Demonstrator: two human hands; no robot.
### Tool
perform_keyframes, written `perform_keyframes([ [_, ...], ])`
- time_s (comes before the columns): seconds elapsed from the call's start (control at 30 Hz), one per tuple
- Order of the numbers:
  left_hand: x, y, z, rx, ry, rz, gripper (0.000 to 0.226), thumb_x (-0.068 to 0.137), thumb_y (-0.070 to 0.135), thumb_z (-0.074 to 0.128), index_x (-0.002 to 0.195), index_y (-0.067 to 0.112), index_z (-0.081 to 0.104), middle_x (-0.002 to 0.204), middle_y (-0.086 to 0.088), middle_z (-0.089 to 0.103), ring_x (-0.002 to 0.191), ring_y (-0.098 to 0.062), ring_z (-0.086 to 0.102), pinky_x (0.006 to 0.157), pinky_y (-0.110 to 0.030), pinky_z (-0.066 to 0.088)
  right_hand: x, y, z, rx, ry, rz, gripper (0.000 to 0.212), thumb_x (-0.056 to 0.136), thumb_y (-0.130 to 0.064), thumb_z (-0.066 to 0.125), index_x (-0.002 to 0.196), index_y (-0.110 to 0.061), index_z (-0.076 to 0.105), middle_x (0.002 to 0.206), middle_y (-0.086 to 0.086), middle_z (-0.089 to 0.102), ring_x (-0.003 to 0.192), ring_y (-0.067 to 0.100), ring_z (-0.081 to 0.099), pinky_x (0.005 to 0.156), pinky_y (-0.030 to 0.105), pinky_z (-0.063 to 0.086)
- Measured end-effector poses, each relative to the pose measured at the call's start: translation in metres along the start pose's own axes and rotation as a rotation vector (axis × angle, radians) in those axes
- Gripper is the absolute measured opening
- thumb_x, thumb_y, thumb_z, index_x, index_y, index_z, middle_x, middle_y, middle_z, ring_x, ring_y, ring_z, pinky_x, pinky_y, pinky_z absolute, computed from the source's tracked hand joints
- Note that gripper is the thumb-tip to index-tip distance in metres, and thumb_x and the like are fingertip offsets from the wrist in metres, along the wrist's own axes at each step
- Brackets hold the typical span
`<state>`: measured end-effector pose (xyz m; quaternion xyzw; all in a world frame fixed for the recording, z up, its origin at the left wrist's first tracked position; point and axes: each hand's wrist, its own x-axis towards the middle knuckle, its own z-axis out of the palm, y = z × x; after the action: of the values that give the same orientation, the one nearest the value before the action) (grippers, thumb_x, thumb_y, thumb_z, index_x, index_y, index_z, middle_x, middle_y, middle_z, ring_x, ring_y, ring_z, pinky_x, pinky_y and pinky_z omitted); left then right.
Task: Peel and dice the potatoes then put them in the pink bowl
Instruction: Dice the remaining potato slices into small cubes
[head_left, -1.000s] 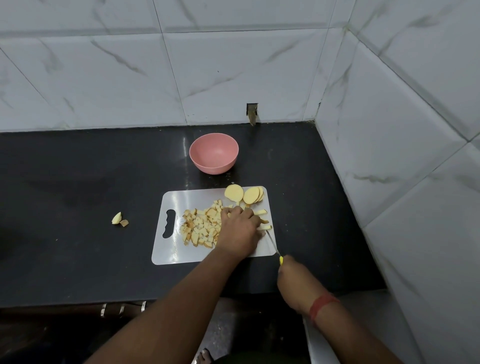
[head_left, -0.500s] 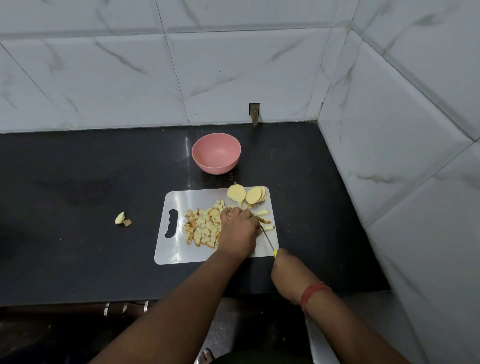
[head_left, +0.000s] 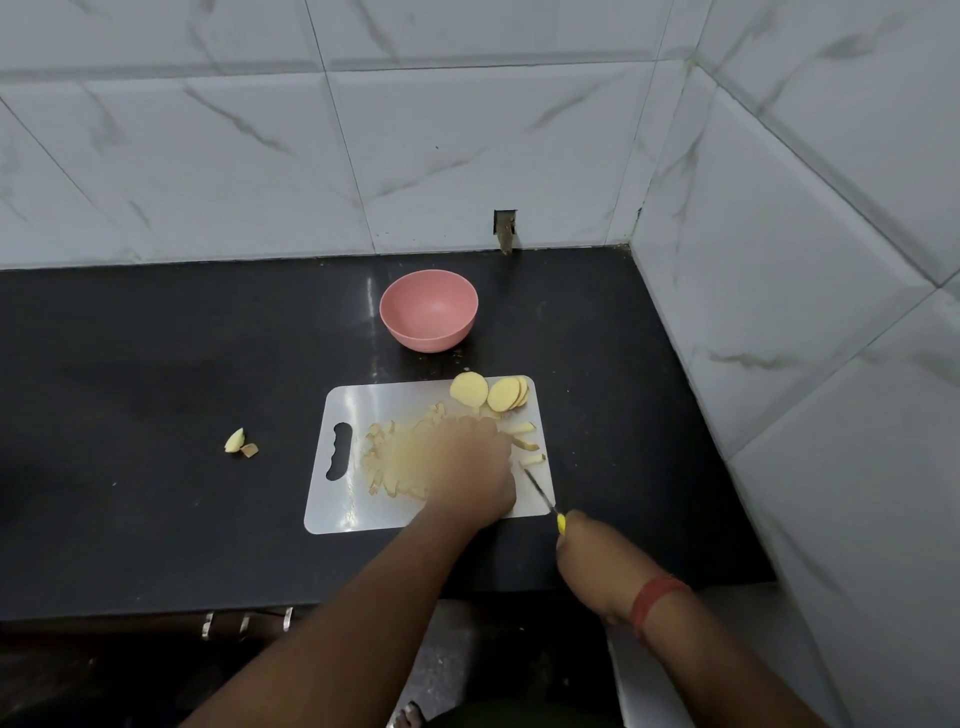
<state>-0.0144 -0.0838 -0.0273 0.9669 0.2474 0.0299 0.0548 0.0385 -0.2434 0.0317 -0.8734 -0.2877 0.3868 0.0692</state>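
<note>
The pink bowl (head_left: 427, 332) stands empty on the black counter behind the white cutting board (head_left: 395, 397). Round potato slices (head_left: 498, 394) lie at the board's far right corner, with a few potato strips (head_left: 522, 429) just below them. A pile of diced potato (head_left: 384, 460) covers the board's middle. My left hand (head_left: 470, 473) lies over the right part of that pile, smeared by motion, so its fingers are unclear. At the board's near right corner my right hand (head_left: 592, 561) grips a yellow-handled knife (head_left: 540, 491), its blade pointing toward the strips.
Two potato scraps (head_left: 236, 441) lie on the counter (head_left: 156, 389) left of the board. Tiled walls close off the back and the right side. The counter's front edge (head_left: 156, 610) runs just below the board.
My left hand has swept left across the diced pile and is now blurred. The right hand and knife have pulled slightly back toward the board's near right corner.
</note>
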Motion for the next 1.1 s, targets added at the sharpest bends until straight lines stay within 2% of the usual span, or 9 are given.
perform_keyframes([
  [0.13, -0.002, 0.003, 0.000, 0.014, 0.059, -0.013, 0.030, 0.088, 0.027, 0.050, 0.116, 0.020, 0.057, 0.120, -0.002, 0.055, 0.113, -0.025, 0.045, 0.109, -0.046, 0.029, -0.002, -0.007, -0.024, 0.226, 0.173, -0.029, 0.014, 0.100, -0.020, 0.037, 0.093, -0.011, 0.045, 0.085, 0.007, 0.054, 0.073, 0.022, 0.053, 0.064, 0.028, 0.041],
  [0.3, 0.004, 0.017, 0.010, 0.142, 0.108, 0.448, 0.037, 0.088, 0.023, 0.054, 0.125, 0.020, 0.060, 0.119, -0.002, 0.056, 0.111, -0.027, 0.047, 0.110, -0.057, 0.033, 0.000, -0.006, -0.035, 0.412, 0.256, -0.051, 0.016, 0.100, -0.025, 0.038, 0.091, -0.015, 0.045, 0.077, 0.004, 0.051, 0.059, 0.018, 0.048, 0.053, 0.027, 0.037],
  [0.37, 0.005, 0.017, 0.015, 0.211, 0.103, 0.515, 0.037, 0.092, 0.024, 0.052, 0.127, 0.018, 0.060, 0.118, -0.002, 0.055, 0.108, -0.028, 0.049, 0.109, -0.060, 0.034, 0.000, -0.006, -0.034, 0.397, 0.251, -0.049, 0.015, 0.101, -0.025, 0.038, 0.094, -0.015, 0.046, 0.077, 0.004, 0.051, 0.061, 0.016, 0.048, 0.053, 0.027, 0.036],
  [0.5, -0.002, 0.002, 0.017, 0.285, 0.091, 0.493, 0.031, 0.091, 0.023, 0.058, 0.121, 0.016, 0.064, 0.115, -0.004, 0.060, 0.106, -0.029, 0.054, 0.107, -0.059, 0.036, -0.001, -0.006, -0.031, 0.330, 0.250, -0.048, 0.014, 0.101, -0.024, 0.039, 0.095, -0.013, 0.046, 0.081, 0.005, 0.053, 0.066, 0.016, 0.050, 0.055, 0.029, 0.036],
  [0.63, -0.005, -0.010, 0.014, 0.277, 0.093, 0.418, 0.020, 0.091, 0.019, 0.051, 0.106, 0.015, 0.063, 0.110, -0.007, 0.061, 0.104, -0.029, 0.056, 0.105, -0.057, 0.039, 0.000, -0.004, -0.031, 0.322, 0.263, -0.065, 0.016, 0.101, -0.025, 0.038, 0.092, -0.014, 0.045, 0.080, 0.005, 0.052, 0.067, 0.017, 0.050, 0.060, 0.031, 0.039],
  [0.77, -0.006, -0.008, 0.008, 0.199, 0.094, 0.363, 0.039, 0.095, 0.023, 0.026, 0.108, 0.015, 0.062, 0.112, -0.007, 0.059, 0.105, -0.029, 0.055, 0.106, -0.057, 0.038, 0.002, -0.004, -0.031, 0.315, 0.256, -0.060, 0.016, 0.101, -0.025, 0.038, 0.098, -0.013, 0.047, 0.080, 0.005, 0.052, 0.067, 0.016, 0.050, 0.061, 0.032, 0.040],
  [0.83, -0.002, -0.004, 0.004, 0.164, 0.083, 0.289, 0.048, 0.096, 0.025, 0.021, 0.119, 0.016, 0.062, 0.119, -0.006, 0.060, 0.110, -0.029, 0.054, 0.107, -0.056, 0.036, 0.003, -0.003, -0.030, 0.311, 0.257, -0.062, 0.016, 0.101, -0.024, 0.038, 0.098, -0.012, 0.047, 0.081, 0.005, 0.052, 0.067, 0.017, 0.050, 0.060, 0.031, 0.039],
  [0.93, 0.007, 0.001, -0.003, 0.173, 0.007, 0.251, 0.040, 0.098, 0.022, 0.043, 0.136, 0.018, 0.056, 0.134, -0.005, 0.053, 0.126, -0.030, 0.045, 0.111, -0.055, 0.028, 0.005, -0.001, -0.026, 0.297, 0.246, -0.057, 0.015, 0.100, -0.022, 0.038, 0.099, -0.011, 0.048, 0.084, 0.006, 0.054, 0.069, 0.018, 0.051, 0.061, 0.031, 0.041],
  [1.1, 0.019, 0.013, -0.008, 0.132, -0.047, 0.167, 0.027, 0.101, 0.024, 0.049, 0.123, 0.022, 0.064, 0.125, -0.001, 0.059, 0.121, -0.024, 0.044, 0.105, -0.049, 0.026, 0.010, 0.004, -0.015, 0.262, 0.227, -0.013, 0.016, 0.101, -0.020, 0.037, 0.098, -0.007, 0.047, 0.092, 0.011, 0.059, 0.080, 0.027, 0.058, 0.068, 0.032, 0.045],
])
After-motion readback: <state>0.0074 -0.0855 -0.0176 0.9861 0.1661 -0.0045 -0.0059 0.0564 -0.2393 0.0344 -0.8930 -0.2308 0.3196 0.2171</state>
